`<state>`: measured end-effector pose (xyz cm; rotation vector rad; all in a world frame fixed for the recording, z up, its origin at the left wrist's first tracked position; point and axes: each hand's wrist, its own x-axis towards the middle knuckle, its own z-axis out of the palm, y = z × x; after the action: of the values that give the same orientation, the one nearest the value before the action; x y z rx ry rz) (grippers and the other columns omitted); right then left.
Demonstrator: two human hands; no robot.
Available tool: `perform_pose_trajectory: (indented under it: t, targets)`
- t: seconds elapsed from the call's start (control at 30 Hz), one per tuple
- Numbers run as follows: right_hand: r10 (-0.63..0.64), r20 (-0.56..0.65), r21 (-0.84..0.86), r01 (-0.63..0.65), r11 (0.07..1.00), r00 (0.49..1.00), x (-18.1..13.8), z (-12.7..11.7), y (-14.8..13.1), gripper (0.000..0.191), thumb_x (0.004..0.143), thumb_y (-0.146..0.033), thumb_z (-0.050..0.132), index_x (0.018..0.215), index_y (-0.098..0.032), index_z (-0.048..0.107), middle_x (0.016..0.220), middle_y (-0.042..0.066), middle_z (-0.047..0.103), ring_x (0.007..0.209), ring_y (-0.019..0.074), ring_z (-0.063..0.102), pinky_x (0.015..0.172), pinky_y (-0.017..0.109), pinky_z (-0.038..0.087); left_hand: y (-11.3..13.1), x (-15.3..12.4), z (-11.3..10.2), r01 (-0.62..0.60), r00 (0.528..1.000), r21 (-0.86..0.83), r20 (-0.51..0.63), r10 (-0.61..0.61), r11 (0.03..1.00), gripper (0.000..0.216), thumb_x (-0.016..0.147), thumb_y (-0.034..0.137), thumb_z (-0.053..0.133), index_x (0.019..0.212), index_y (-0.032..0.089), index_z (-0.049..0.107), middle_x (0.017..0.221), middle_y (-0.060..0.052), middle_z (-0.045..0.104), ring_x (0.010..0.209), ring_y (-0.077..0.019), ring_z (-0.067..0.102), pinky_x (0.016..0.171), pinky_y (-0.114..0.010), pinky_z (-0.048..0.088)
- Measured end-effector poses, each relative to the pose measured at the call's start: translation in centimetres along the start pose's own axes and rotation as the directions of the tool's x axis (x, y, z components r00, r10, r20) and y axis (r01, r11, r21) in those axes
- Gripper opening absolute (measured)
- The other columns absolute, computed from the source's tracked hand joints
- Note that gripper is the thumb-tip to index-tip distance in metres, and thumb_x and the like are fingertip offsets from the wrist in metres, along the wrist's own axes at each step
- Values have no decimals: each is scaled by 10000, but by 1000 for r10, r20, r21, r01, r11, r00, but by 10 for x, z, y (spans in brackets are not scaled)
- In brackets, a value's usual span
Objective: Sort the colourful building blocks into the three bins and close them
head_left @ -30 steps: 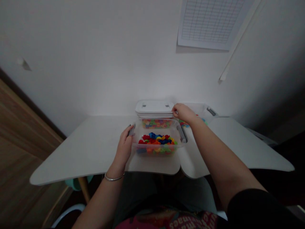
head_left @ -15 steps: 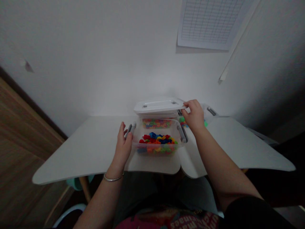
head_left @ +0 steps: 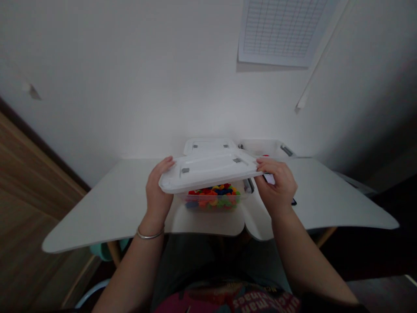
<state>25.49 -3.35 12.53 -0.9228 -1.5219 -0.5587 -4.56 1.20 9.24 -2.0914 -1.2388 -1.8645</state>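
Observation:
A white plastic lid (head_left: 211, 170) is held between both hands, tilted above a clear storage box (head_left: 182, 199). Its left end hangs lower than its right. My left hand (head_left: 158, 184) grips the left end, thumb hidden beneath. At the right end, the fingers of my right hand (head_left: 275, 180) close on the lid's edge. Inside the box lie brightly coloured plastic pieces (head_left: 213, 198) in red, orange, yellow, green and blue. The lid hides the box's back and left handle, while the grey right latch (head_left: 250, 186) shows.
Behind stands another box with a white lid (head_left: 208, 144) against the wall. An open clear box (head_left: 267, 145) with grey handles is at the back right. A dark-edged flat object (head_left: 293, 201) lies partly behind my right wrist. The white table (head_left: 124, 204) has a gap at its front.
The lid has come forward and down from the back box to above the front box. My left hand has left the box's handle side and taken the lid's left end.

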Motion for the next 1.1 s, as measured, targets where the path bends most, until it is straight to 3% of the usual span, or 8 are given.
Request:
perform_pose_trajectory:
  t: [0.1,0.27,0.4,0.5,0.63,0.73,0.93,1.1]
  targets:
    - [87,0,43,-87,995,996,2,1,-4,94,856,-230,615,925,-283,579,942,32,693,1011,226,678,910,452,558,-1,0,1,30,999,-107,-11,-32,994,188,876,321,552,1024,228,625,1197,-47,681,1163,-198,612,1039,-424,475]
    - [326,66,218,-333,918,943,-2,11,4,428,841,-287,634,1235,-260,468,1192,102,653,1116,212,642,893,397,569,5,1,-1,118,993,-88,5,-118,989,201,877,328,540,1005,206,636,1143,-55,702,1112,-198,634,993,-388,495]
    - [479,167,327,-507,798,862,-14,19,16,389,821,-347,655,1153,-242,482,1076,88,696,976,193,694,841,356,578,8,6,-1,280,960,-142,50,-276,949,222,841,398,604,914,192,644,903,-39,729,891,-193,686,838,-334,546]
    - [589,201,338,-620,708,783,-17,17,12,422,790,-414,676,1121,-237,481,962,54,719,835,177,706,766,331,577,20,10,-1,374,923,-310,31,-384,874,361,779,397,680,1066,195,593,811,-18,721,739,-160,681,709,-279,554]
    - [637,321,71,-688,722,701,-10,2,-4,402,773,-473,655,1065,-212,563,903,54,724,654,168,657,675,330,531,36,13,-1,477,852,-377,-23,-523,794,518,786,370,670,1242,192,501,851,-39,732,655,-129,669,616,-237,535]
    - [658,371,-204,-633,747,656,-4,-10,-12,366,762,-478,634,990,-191,628,806,44,701,594,170,603,645,329,470,34,9,-1,560,824,-265,78,-562,785,470,808,408,627,1207,172,553,934,-92,736,733,-166,692,615,-254,537]
    - [727,395,-505,-528,683,562,5,-17,-21,321,838,-471,540,983,-202,642,784,40,681,731,206,620,612,287,364,22,1,1,530,797,39,318,-514,847,551,836,463,543,1291,152,545,1233,-155,656,1102,-278,631,891,-404,528]
    - [760,488,-615,-449,649,430,5,-12,-22,316,859,-484,515,969,-224,657,829,43,702,764,212,629,593,290,323,25,4,0,477,791,104,382,-478,872,581,850,471,458,1289,99,541,1266,-170,628,1140,-301,595,1012,-479,455]
